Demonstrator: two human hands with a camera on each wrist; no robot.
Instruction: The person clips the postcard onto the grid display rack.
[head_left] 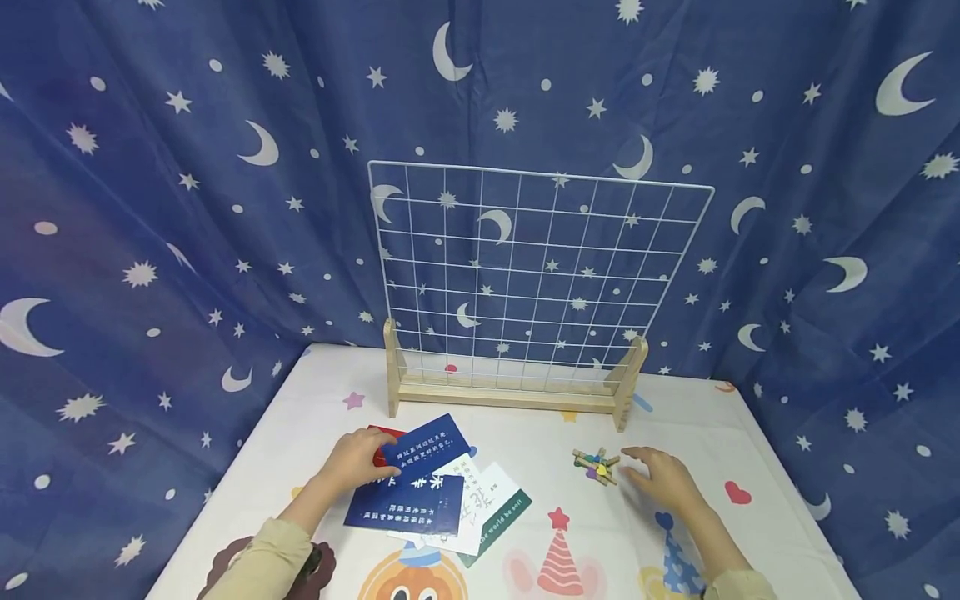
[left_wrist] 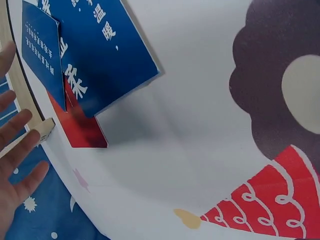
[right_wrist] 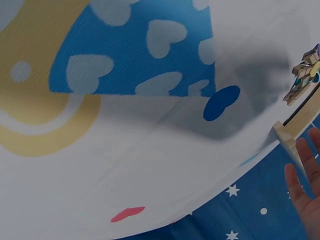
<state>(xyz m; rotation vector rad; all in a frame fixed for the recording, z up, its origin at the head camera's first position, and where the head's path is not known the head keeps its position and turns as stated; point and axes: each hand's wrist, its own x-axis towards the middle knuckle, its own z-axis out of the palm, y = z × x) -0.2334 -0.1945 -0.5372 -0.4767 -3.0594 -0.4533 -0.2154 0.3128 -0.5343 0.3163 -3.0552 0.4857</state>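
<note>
My left hand (head_left: pixel 354 460) is over the left side of a loose pile of printed cards. Its fingers look spread in the left wrist view, beside a small blue card (head_left: pixel 427 446) with white writing; contact is unclear. Under that lie a larger blue card (head_left: pixel 412 510), a red card (left_wrist: pixel 82 125), white sheets (head_left: pixel 480 483) and a card with a green band (head_left: pixel 504 523). To the right, my right hand (head_left: pixel 663 477) hovers with relaxed fingers just beside a small heap of wooden clips (head_left: pixel 596 467) bearing coloured shapes. Nothing is held in it.
Behind the cards and clips stands a white wire grid (head_left: pixel 525 275) in a wooden base (head_left: pixel 510 398). A white tablecloth (head_left: pixel 630 533) printed with party figures covers the table. Blue curtains (head_left: pixel 187 250) with moons and stars surround the back and sides.
</note>
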